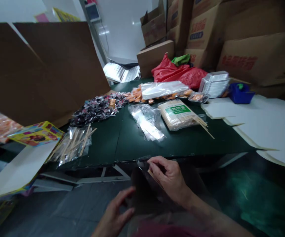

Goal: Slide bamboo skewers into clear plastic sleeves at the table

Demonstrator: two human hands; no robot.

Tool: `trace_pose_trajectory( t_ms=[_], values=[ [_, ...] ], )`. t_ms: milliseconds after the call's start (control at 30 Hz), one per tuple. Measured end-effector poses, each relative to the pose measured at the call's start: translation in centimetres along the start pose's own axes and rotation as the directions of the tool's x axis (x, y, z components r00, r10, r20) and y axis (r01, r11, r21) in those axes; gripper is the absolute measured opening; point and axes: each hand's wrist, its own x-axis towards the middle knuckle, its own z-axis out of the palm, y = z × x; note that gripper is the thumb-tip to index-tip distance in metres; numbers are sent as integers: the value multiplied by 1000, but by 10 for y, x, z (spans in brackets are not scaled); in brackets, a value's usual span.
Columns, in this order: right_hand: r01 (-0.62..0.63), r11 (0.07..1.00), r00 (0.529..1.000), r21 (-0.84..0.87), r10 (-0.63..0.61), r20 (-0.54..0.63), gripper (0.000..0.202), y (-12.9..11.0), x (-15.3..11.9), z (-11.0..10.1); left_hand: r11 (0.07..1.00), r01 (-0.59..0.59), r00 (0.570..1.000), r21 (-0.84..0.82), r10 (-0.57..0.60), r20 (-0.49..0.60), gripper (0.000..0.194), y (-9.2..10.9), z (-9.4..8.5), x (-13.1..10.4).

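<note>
My right hand point(168, 176) is closed in a pinch on a clear plastic bag point(143, 163) and a thin wooden stick point(154, 178), just in front of the table's near edge. Lower and to the left is my left hand point(119, 210), its thumb and fingers apart with nothing between them. Beyond, on the dark green table point(122, 144), lie several clear empty bags point(147, 121). To their right rests a pack of wooden sticks point(178, 113), some poking out of its end. Bagged sticks point(74, 143) lie at the table's left front.
Dark wrapped packets point(99, 108) and orange ones point(134, 95) are heaped at the back. Behind are a red bag point(179, 73), plastic trays point(215, 84) and a blue container point(241, 93). White sheets point(268, 121) cover the right. A large open carton point(41, 72) stands left.
</note>
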Motion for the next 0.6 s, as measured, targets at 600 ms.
trace_pose_trajectory(
  t_ms=[600],
  values=[
    [-7,998,980,59,-4,199,16,22,0,4,616,-40,996,-787,-37,-79,11,73,30,83]
  ],
)
